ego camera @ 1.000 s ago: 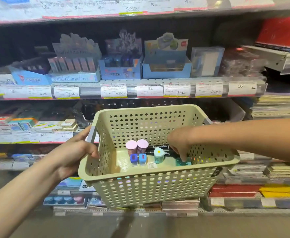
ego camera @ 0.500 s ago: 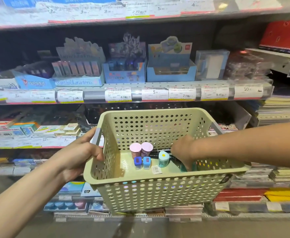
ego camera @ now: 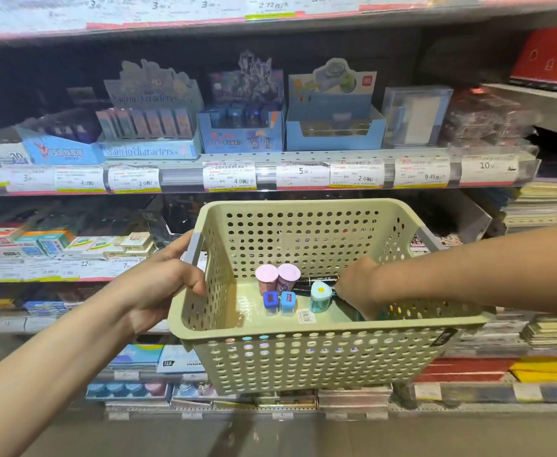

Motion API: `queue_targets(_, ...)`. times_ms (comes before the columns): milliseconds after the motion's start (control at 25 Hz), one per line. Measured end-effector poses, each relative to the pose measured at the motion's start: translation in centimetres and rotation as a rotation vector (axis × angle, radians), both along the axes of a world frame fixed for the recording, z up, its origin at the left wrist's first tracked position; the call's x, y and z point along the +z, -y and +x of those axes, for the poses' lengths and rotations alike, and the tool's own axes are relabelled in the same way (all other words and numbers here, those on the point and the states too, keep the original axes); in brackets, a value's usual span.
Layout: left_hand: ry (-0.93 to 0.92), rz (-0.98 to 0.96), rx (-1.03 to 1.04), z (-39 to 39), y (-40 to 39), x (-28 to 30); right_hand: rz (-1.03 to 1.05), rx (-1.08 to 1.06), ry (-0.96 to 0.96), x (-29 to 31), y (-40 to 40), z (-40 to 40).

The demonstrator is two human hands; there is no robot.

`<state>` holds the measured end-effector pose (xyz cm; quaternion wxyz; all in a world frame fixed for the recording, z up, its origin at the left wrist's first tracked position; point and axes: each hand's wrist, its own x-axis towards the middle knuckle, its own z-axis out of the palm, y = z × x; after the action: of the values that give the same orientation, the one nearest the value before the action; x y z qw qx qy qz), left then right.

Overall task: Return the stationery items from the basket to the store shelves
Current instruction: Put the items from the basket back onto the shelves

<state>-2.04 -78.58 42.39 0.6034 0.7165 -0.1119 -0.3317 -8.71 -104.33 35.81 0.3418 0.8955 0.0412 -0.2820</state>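
The basket (ego camera: 307,354) is held in the air in front of the store shelves (ego camera: 270,166), and all the stationery is on its floor. Near the back wall of the basket stand two pink-capped tubs (ego camera: 277,278), touching each other. Just in front of them are two small blue sharpeners (ego camera: 278,301), side by side. To the right of these stands a teal sharpener (ego camera: 320,296), and behind it lie dark pens (ego camera: 316,283) on their side. A small barcode label (ego camera: 305,315) lies flat near the front wall.

The right hand (ego camera: 359,288) is reaching down into the right part of the basket, close to the teal sharpener and the pens. Its fingers point downward behind the front wall, so I cannot tell if they are apart or already pinching something. The left hand (ego camera: 162,288) grips the grey handle (ego camera: 193,249) on the left side of the basket, with fingers curled around it.

The step in hand seems to be picking one item. To do it well, I think the left hand should keep the basket level so the upright tubs do not fall. The right hand should take one item only, lift it straight above the rim, then match it to its display box on the shelf above the basket.
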Motion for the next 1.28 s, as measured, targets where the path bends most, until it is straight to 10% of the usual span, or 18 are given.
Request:
queue_targets(240, -0.021, -0.008, 0.002, -0.2, 0.4, 0.6, 0.080, -0.090, -0.044, 2.0, -0.1, 0.4)
queue_targets(760, -0.023, -0.052, -0.008, 1.1, 0.1, 1.5, 1.133, -0.360, 0.045, 8.1, 3.9, 1.3)
queue_targets(1280, -0.020, -0.087, -0.029, 1.1, 0.0, 2.5, 1.440, -0.294, 0.558, 18.2, 7.4, 4.4)
